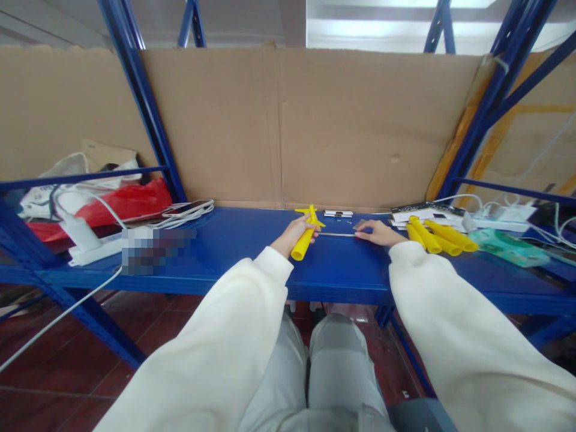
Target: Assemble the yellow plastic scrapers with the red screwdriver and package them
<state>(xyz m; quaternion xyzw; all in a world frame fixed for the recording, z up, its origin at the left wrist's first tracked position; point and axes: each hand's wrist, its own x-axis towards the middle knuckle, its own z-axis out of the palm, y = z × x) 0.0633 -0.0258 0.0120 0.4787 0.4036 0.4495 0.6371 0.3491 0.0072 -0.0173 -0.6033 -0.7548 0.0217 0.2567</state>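
Observation:
My left hand point(297, 233) is closed around a yellow tube with fins point(304, 240). The tube's open round end points down toward me and its finned end points away. My right hand point(377, 233) rests low over the blue tabletop with its fingers curled and pinched. Beside those fingertips is a small greyish flat piece point(359, 224); whether they grip it is unclear. A thin whitish rod or strip point(337, 234) spans between the two hands. Just beyond the hands lies a small white-and-dark block point(338, 213), with tiny bits in front of it.
Several yellow tubes point(450, 237) lie right of my right hand, by a green plastic packet point(513, 246) and a black-and-white sheet point(427, 210). On the left are a white power strip point(101, 247), coiled cable point(193, 211) and a red bag point(130, 201). Cardboard point(360, 120) walls the back.

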